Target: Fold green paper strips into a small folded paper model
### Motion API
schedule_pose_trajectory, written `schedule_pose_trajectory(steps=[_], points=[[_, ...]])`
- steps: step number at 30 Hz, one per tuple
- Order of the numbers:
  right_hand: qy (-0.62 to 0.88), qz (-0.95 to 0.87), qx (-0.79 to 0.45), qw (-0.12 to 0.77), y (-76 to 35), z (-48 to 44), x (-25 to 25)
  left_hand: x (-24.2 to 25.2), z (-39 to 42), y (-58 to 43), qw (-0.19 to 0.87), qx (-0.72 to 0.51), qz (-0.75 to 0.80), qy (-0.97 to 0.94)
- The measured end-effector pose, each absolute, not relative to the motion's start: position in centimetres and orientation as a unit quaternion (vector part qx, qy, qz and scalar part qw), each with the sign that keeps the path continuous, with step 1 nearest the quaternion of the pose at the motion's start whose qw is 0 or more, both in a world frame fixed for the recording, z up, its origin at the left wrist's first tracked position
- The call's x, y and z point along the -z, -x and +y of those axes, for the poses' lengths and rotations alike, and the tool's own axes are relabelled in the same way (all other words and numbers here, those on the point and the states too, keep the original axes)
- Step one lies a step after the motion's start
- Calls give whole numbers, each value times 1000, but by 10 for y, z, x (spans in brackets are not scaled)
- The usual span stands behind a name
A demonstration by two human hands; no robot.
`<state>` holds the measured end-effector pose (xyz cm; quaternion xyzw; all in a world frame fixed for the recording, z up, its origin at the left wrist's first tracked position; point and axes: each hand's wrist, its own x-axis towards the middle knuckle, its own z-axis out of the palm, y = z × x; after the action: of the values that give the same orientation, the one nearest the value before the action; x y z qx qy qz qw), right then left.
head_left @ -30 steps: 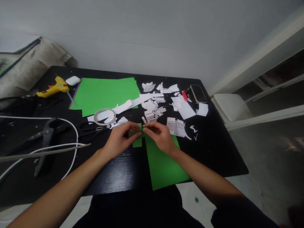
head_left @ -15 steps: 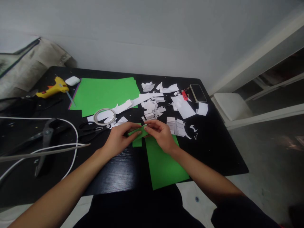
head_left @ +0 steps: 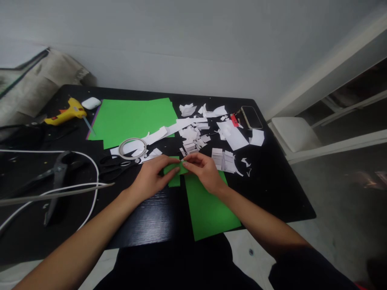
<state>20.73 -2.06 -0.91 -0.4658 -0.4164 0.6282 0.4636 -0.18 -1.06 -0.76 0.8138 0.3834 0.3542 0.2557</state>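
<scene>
Between both hands is a small piece of green paper (head_left: 182,169), pinched at its edges. My left hand (head_left: 154,173) is closed on its left side, thumb in front and fingers behind. At its right end, my right hand (head_left: 204,171) pinches the same piece with thumb and fingertips. A tiny white bit shows by the right fingertips; I cannot make out what it is. Just below the held piece, a small green strip (head_left: 174,183) lies on the table. A larger green sheet (head_left: 210,209) rests partly under my right wrist.
White paper scraps (head_left: 195,135) and a tape roll (head_left: 132,157) lie beyond my hands. Black scissors (head_left: 113,172), pliers (head_left: 59,181), a white cable (head_left: 97,173) and a yellow glue gun (head_left: 71,112) are leftward. Green sheets (head_left: 136,117) and a phone (head_left: 252,117) lie farther back.
The held green piece has tilted slightly, and the white bit at the right fingertips shows a little differently. Both hands keep their grip in nearly the same place.
</scene>
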Motion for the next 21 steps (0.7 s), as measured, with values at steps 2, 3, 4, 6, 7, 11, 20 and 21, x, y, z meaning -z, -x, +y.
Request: schedule_pose_trajectory(steps=[2,3,4,6,7,11,20,21], points=[[471,-413,-627,462,-208,-20,10,7,-11,2,241,-343,370,-829],[473,-410,-628,463,-208,-19,10,6,-11,3,234,-335,367,-835],[473,-407,-630,463,-208,-19,10,6,-11,3,228,-329,366,-840],[472,-398,-636,464,-208,-18,10,7,-11,3,224,-323,369,-842],[470,-394,-639,464,-208,-18,9,7,-11,3,227,-325,369,-841],[462,-390,-648,464,-207,-19,7,9,-9,3,252,-335,379,-825],[394,-379,-688,478,-209,-21,5,5,-9,3,393,-320,469,-723],[391,-383,-686,479,-209,-21,4,4,-9,3,417,-320,471,-708]])
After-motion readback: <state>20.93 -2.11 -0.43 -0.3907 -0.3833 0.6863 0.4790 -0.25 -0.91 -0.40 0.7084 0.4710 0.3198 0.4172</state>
